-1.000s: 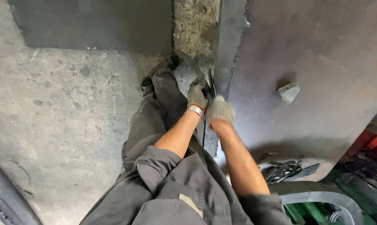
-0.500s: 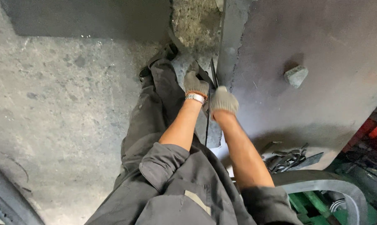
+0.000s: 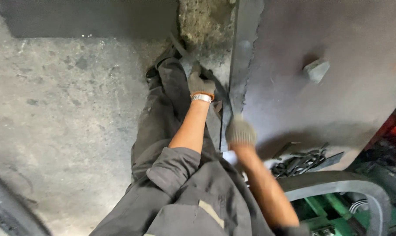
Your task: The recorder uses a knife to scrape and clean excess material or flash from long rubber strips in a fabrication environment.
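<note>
the light is dim and flat, a soft daylight that seems to fall from the upper left, leaving the concrete floor (image 3: pixel 62 113) pale grey while a dark band of shadow lies along the top edge and under the small block (image 3: pixel 317 70) on the metal sheet (image 3: pixel 338 100). the right hand (image 3: pixel 240 132) and its forearm are smeared with motion blur, whereas the left hand (image 3: pixel 201 83) is sharper though still soft. there is no hard glare, only a faint sheen on the wristband (image 3: pixel 202 98), and the corners darken and curve slightly from the wide lens.
</note>
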